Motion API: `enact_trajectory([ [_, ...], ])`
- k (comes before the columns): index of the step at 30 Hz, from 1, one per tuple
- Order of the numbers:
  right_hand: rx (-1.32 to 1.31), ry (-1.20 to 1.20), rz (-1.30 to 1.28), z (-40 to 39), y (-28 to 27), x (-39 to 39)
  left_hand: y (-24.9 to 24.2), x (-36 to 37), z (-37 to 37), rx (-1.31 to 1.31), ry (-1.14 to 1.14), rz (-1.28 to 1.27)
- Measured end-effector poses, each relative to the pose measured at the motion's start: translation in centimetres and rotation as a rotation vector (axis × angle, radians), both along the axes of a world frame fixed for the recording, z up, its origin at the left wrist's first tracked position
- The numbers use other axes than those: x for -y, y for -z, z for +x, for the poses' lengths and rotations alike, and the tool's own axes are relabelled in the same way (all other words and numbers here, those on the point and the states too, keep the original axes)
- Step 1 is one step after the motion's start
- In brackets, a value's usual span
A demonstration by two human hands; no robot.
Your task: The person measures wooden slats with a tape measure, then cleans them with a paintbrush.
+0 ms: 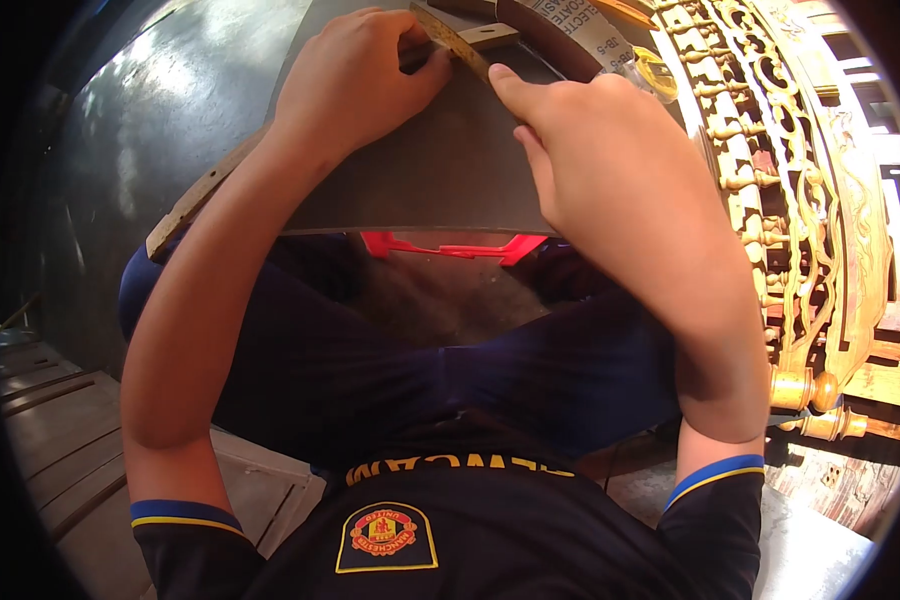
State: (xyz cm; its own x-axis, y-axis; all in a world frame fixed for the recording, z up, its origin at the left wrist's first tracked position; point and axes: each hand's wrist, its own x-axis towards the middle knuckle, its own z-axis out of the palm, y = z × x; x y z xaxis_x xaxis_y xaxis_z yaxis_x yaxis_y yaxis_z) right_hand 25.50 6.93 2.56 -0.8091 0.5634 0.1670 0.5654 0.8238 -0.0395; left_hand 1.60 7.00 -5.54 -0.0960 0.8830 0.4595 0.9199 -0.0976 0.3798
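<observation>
At the far part of a dark grey board (420, 190), my left hand (355, 85) is closed, thumb and fingers drawn together beside a narrow yellowish-brown strip (457, 45). That strip slants down to the right, and its near end meets the index finger of my right hand (610, 135). The right hand's other fingers are curled under and mostly hidden. Just behind the strip lies a pale wooden piece (495, 37) with a small hole. What the left fingertips pinch is partly hidden.
Carved gold-coloured wooden panels (790, 150) line the right side. Near my right hand are a yellow round object (655, 75) and a printed sack (577, 25). A wooden strip (190, 205) lies by my left forearm. Red plastic (385, 244) shows below the board.
</observation>
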Motion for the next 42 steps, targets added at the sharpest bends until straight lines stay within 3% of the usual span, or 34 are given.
enact_trajectory([
  [2, -0.026, 0.007, 0.044, -0.3, 0.6, -0.2, -0.1, -0.1, 0.2, -0.001, -0.006, 0.003],
  [6, 0.153, 0.077, 0.001, 1.8, -3.7, 2.7, -0.2, 0.1, 0.0, -0.017, -0.004, 0.016],
  [7, 0.062, 0.047, -0.063, 1.8, -3.2, 2.0, -0.1, 0.1, 0.0, -0.022, 0.005, 0.026],
  [10, -0.081, -0.025, 0.062, 0.3, 1.1, -0.8, -0.3, 0.0, 0.2, -0.013, -0.007, -0.013],
  [15, 0.065, 0.066, -0.04, 1.9, -3.3, 3.3, -0.5, 0.2, 0.4, -0.025, -0.018, -0.003],
  [22, -0.046, -0.002, 0.045, -0.4, 0.8, 0.0, -0.2, 0.2, 0.6, -0.027, -0.04, -0.01],
  [25, 0.121, 0.064, 0.008, 0.5, -2.1, 3.1, -0.7, 0.9, 1.6, -0.015, -0.007, -0.02],
  [34, -0.016, -0.04, 0.027, 0.4, 0.4, -1.2, -0.5, 0.8, 1.6, -0.046, -0.028, 0.004],
  [35, -0.029, -0.027, -0.06, 1.2, -0.9, 0.0, -0.5, 0.8, 1.6, -0.044, -0.014, 0.004],
  [38, 0.171, 0.05, -0.002, 2.3, -3.9, 2.8, -0.7, 0.9, 1.2, -0.026, -0.004, 0.003],
  [42, -0.098, -0.02, 0.031, 0.0, 2.0, -1.4, -0.8, 0.6, 1.4, -0.022, 0.016, -0.008],
])
